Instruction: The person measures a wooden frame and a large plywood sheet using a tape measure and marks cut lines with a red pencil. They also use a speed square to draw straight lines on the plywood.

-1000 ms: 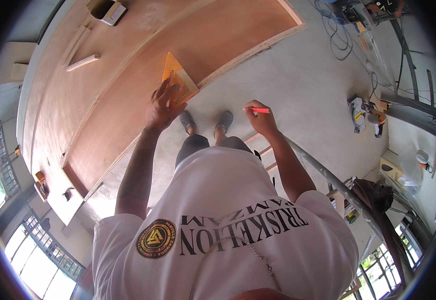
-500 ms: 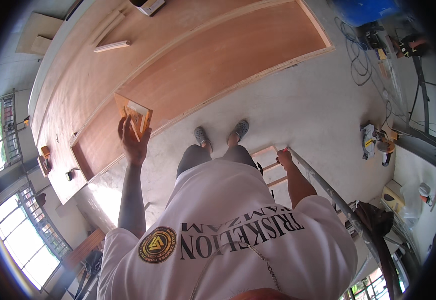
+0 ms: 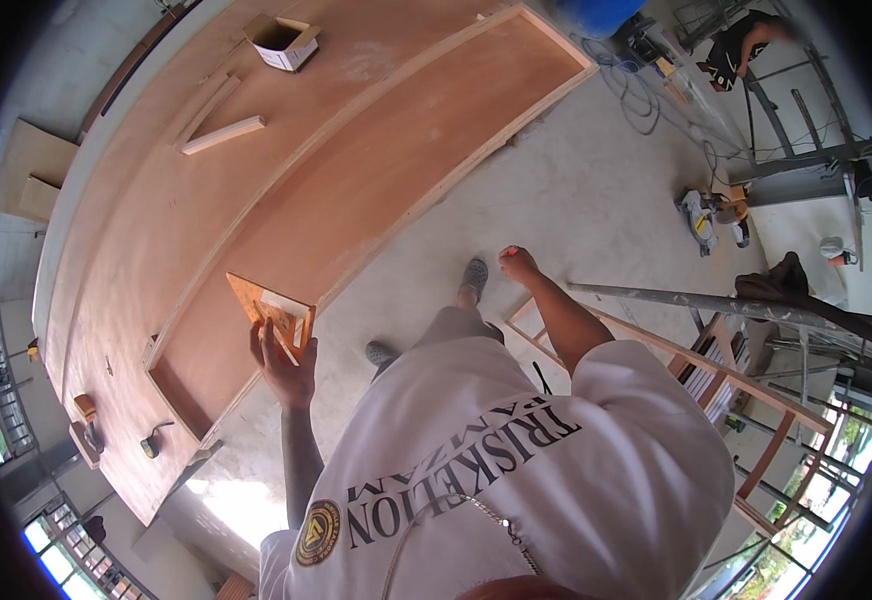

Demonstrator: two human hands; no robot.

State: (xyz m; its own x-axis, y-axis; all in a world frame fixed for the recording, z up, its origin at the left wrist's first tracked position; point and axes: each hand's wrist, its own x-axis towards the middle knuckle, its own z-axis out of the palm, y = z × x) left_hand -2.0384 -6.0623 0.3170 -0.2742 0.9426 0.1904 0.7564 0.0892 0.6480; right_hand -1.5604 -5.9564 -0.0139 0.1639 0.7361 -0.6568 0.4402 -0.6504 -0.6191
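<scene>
My left hand is closed on an orange-brown triangular square, a flat piece with cut-outs, held above the near edge of a framed plywood panel. My right hand is closed in front of me over the grey floor. A small bit of red shows at its fingers; what the rest of it is stays hidden.
An open cardboard box and wood strips lie on the panel. At its left end sit a tape measure and an orange-black tool. A metal pole and wooden frame stand right. Farther off are a saw and another person.
My view has swung, and the surroundings have shifted with it. My right hand has moved forward, away from the metal pole's end. The square stays in my left hand; my feet have shifted.
</scene>
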